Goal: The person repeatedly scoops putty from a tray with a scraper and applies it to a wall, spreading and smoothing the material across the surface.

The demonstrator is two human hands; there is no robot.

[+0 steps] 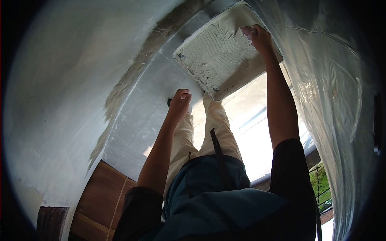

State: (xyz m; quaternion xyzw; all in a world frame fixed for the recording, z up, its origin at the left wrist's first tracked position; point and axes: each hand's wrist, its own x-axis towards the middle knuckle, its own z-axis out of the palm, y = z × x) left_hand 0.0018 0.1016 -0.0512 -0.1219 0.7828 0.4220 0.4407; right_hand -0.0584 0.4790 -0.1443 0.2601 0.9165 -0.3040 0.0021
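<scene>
A large paint tray [220,51] with a ribbed bed is coated in thick white paint, at the top of the view. Over its right side, my right hand [261,37] is closed around a small pinkish-purple, sponge-like piece [247,33] smeared with white. The lower end of that piece is at the painted surface. My left hand [180,103] hangs below and left of the tray with its fingers curled in, apart from everything, and nothing shows in it.
On the left curves a whitish wall [76,80] with a bare brownish-grey strip along its base. Clear plastic sheeting [333,96] hangs on the right. Grey floor tiles [136,108] lie around my feet, with brown tiles [98,193] at lower left.
</scene>
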